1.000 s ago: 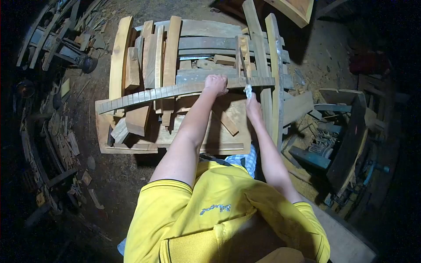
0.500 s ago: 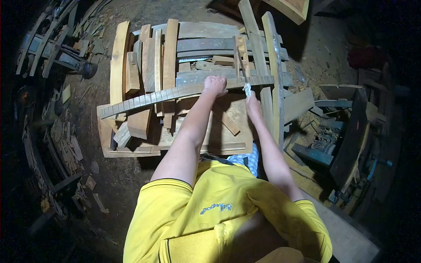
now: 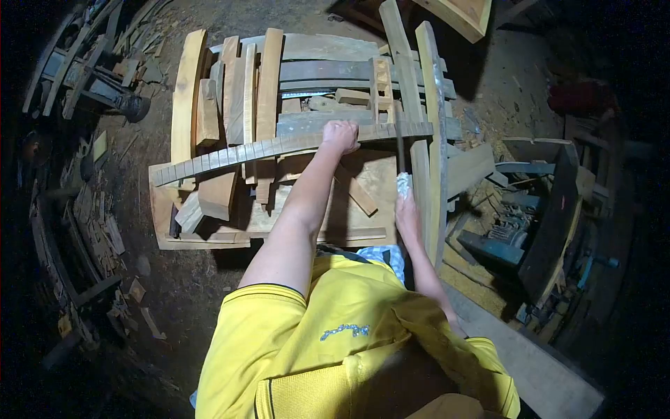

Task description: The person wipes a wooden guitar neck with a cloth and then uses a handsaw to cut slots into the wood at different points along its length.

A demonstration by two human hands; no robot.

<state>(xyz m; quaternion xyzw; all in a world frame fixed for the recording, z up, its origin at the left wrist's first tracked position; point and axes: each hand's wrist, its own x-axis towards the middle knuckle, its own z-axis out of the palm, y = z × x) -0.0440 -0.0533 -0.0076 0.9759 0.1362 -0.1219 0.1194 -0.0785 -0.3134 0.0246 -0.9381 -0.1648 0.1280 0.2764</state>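
A long, slightly curved wooden strip [image 3: 230, 158] lies across the pile, with evenly spaced crosswise lines along its face. My left hand [image 3: 341, 135] is closed over the strip right of its middle, pressing it from above. In my right hand [image 3: 407, 209] is a narrow-bladed hand saw [image 3: 400, 148], its handle wrapped in whitish material. The thin blade crosses the strip near its right end and is blurred. My right fingers are wrapped round the handle, below the strip.
Several upright boards [image 3: 269, 84] rise left of the strip, and a long plank [image 3: 434, 105] stands at its right. A wooden board [image 3: 377, 188] lies beneath. Machinery [image 3: 506, 237] sits at right in sawdust. Wood scraps [image 3: 112, 234] litter the floor at left.
My right hand has drawn the saw toward my body, so its handle is now well below the strip. My left hand stays on the strip.
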